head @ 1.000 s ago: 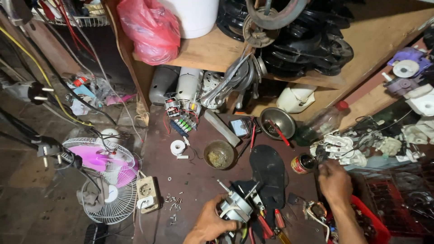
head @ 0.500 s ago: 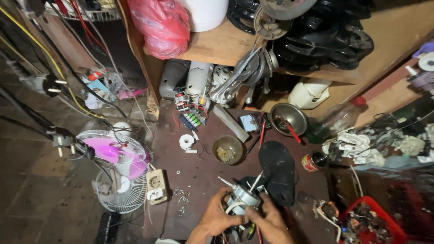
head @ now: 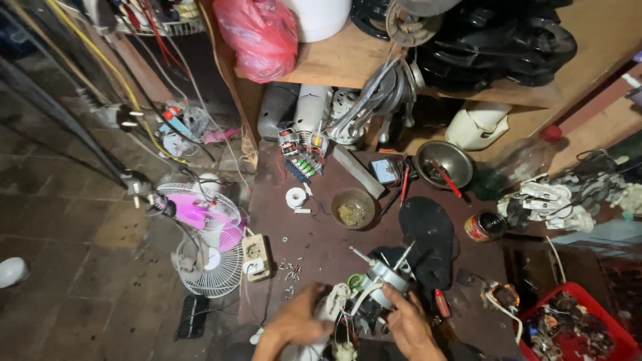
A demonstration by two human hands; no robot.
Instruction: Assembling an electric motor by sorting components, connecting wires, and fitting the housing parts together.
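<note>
Gripping grey metal fan motor with bare shaft (head: 386,275): right hand (head: 409,327) fingers clamped beneath; left hand (head: 302,322) fingers curling around white wiring beside it. Housing off, loose screws (head: 289,270) lying beyond left fingertips, reassembly remaining.

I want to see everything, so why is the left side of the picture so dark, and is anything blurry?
Head view: light falls mainly on the brown work mat and grey fan motor; the tiled floor lies in shadow. Both hands, left hand and right hand, look slightly soft; straight edges bend near the corners.

A red plastic bag (head: 262,37) sits on the wooden shelf (head: 338,63) at top. A small round can (head: 483,227) with a red-and-yellow label stands at right, near a clear bottle (head: 518,162) with a red cap.
</note>
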